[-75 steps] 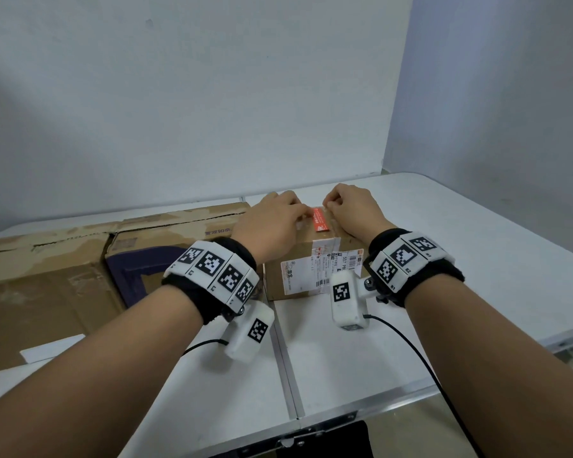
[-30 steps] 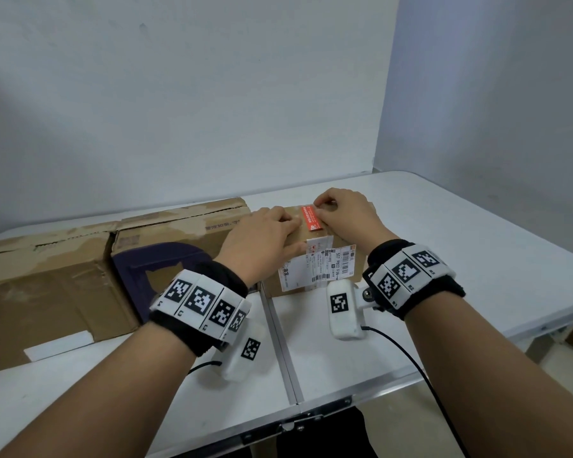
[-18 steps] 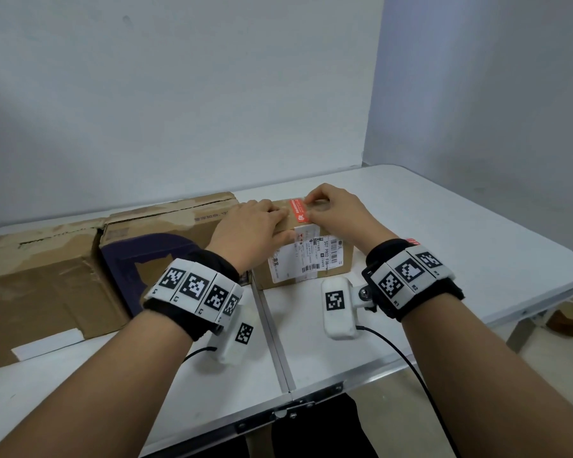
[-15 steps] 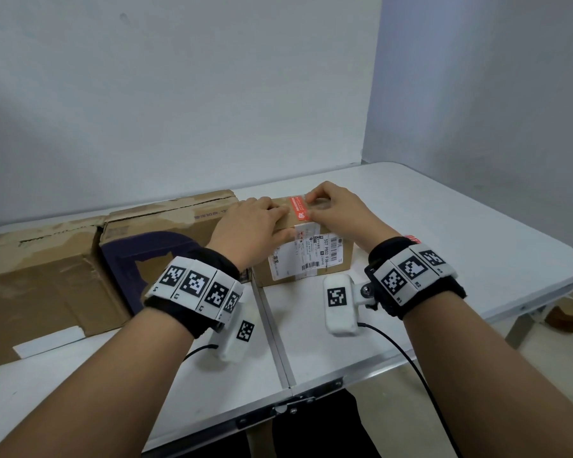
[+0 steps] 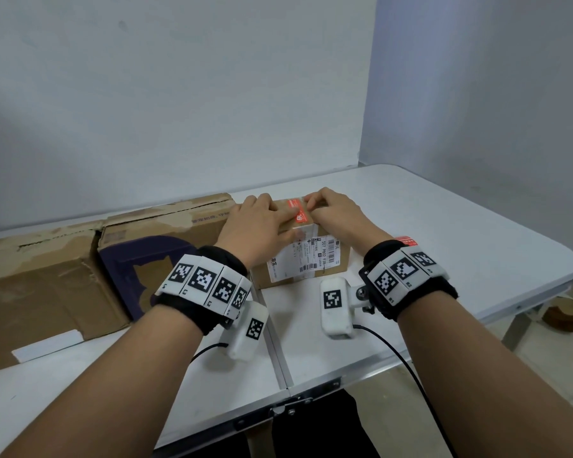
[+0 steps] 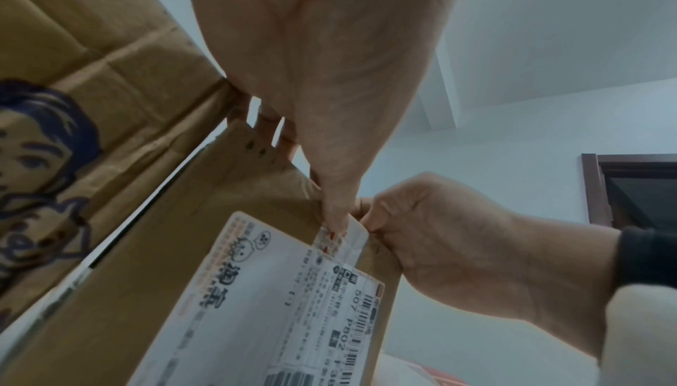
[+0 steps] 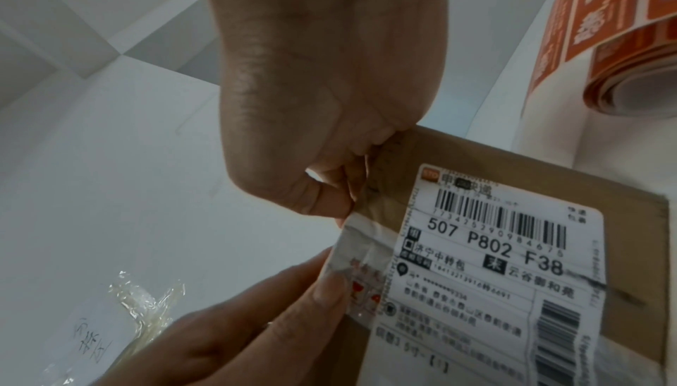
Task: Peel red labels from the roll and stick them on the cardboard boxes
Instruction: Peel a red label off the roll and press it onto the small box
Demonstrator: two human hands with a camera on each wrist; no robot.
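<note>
A small cardboard box (image 5: pixel 331 271) (image 7: pixel 461 149) with a white shipping label (image 5: pixel 303 259) stands mid-table. A red label (image 5: pixel 295 209) lies on its top. My left hand (image 5: pixel 280 219) (image 6: pixel 304 172) lies over the box's left side with straight fingers on the red label and its thumb on the front top edge. My right hand (image 5: pixel 311 201) (image 7: pixel 329 186) has curled fingers pinching the label's right end at the box top. The roll of red labels (image 5: pixel 406 241) (image 7: pixel 622 30) lies on the table behind my right wrist.
Two larger worn cardboard boxes (image 5: pixel 166 246) (image 5: pixel 30 292) stand to the left, the nearer one printed dark blue. A white paper strip (image 5: pixel 47 345) lies in front of them. The white table (image 5: pixel 460 226) ends at the right, close to the wall corner.
The red label has come down flatter onto the box top and more of it shows. My left fingers have slid onto it; my right hand stays at its right end.
</note>
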